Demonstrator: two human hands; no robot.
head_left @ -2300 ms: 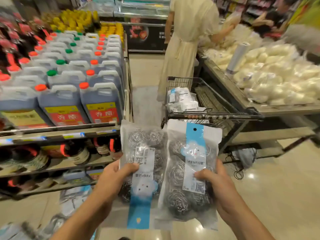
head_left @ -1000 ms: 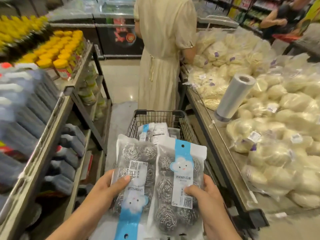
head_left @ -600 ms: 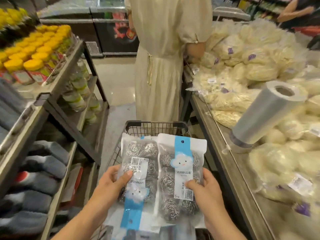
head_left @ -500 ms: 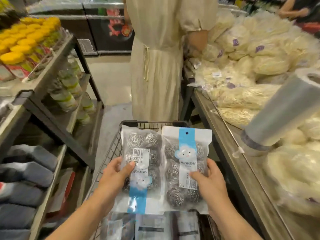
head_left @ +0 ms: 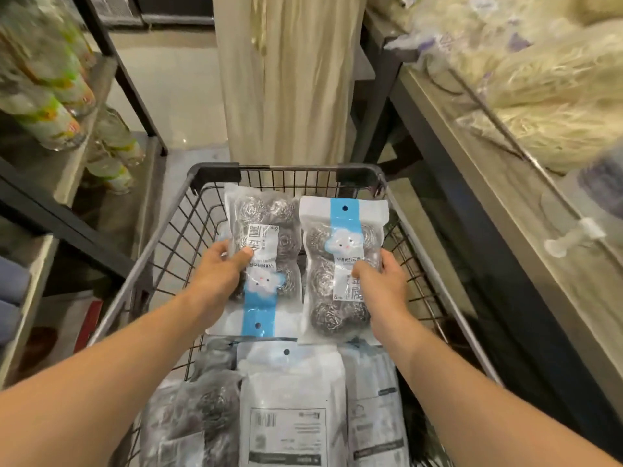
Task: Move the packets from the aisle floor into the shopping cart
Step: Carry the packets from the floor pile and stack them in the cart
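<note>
Left hand [head_left: 215,278] pinches left packet [head_left: 266,251], thumb on its face, fingers behind, blue strip pointing down. Right hand [head_left: 379,281] pinches right packet [head_left: 340,264] likewise, strip up. Both packets side by side, over the shopping cart [head_left: 175,244] basket. More packets [head_left: 290,399] already lie in the cart's near end. Person in a beige dress [head_left: 286,79] stands just past the cart front. Bottle shelf [head_left: 43,96] left, bagged noodles [head_left: 546,96] on counter right. Pale tile floor.

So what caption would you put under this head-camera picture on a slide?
Left hand and right hand each hold a packet of steel scourers over the shopping cart.
</note>
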